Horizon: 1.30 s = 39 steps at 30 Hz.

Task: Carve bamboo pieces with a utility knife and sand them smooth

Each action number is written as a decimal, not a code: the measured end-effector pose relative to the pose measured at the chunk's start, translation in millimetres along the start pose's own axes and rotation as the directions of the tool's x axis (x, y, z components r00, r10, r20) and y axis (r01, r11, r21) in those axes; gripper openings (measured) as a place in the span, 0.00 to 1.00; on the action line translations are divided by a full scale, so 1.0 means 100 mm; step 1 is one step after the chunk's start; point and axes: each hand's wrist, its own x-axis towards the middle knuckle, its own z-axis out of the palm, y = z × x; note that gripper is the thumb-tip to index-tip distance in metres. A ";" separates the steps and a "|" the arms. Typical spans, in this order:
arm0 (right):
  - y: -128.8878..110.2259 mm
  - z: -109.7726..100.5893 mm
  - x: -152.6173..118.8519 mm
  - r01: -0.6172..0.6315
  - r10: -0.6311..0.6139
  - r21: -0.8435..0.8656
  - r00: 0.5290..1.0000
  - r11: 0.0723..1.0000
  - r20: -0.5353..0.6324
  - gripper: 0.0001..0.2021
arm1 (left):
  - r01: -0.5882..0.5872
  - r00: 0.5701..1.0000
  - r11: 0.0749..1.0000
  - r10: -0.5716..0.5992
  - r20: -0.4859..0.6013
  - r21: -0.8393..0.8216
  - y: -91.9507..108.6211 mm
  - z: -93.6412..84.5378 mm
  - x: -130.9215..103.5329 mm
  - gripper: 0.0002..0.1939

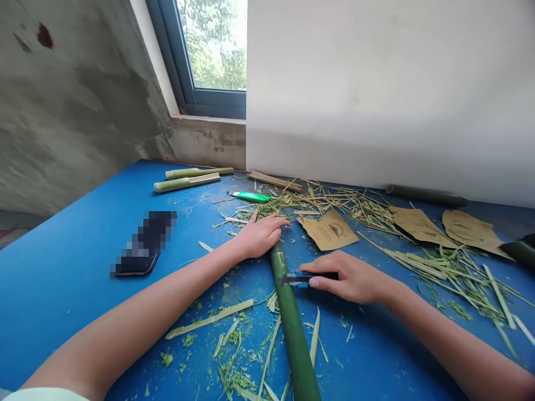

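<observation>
A green bamboo stalk (292, 323) lies lengthwise on the blue table, its near end running out of the frame's bottom. My left hand (261, 235) rests over its far end, fingers wrapped round it and pointing right. On the right side of the stalk, my right hand (345, 275) grips a dark utility knife (297, 278), whose tip meets the stalk's surface below the node. Pale strips and green shavings surround the stalk. Past my left hand lies a green-handled cutter (251, 196), held by nobody.
A phone (140, 253) lies left on the blue table (67, 256). Cut bamboo pieces (188, 182) sit at the back left. Brown cardboard pieces (330, 231) and heaped strips (359, 206) lie right of centre. A dark bamboo tube (426, 196) is by the white panel.
</observation>
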 end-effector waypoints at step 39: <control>-0.10 0.02 0.01 0.049 -0.048 -0.024 0.998 0.999 0.026 0.21 | -0.036 0.999 0.999 0.036 -0.024 0.014 -0.03 -0.01 -0.03 0.25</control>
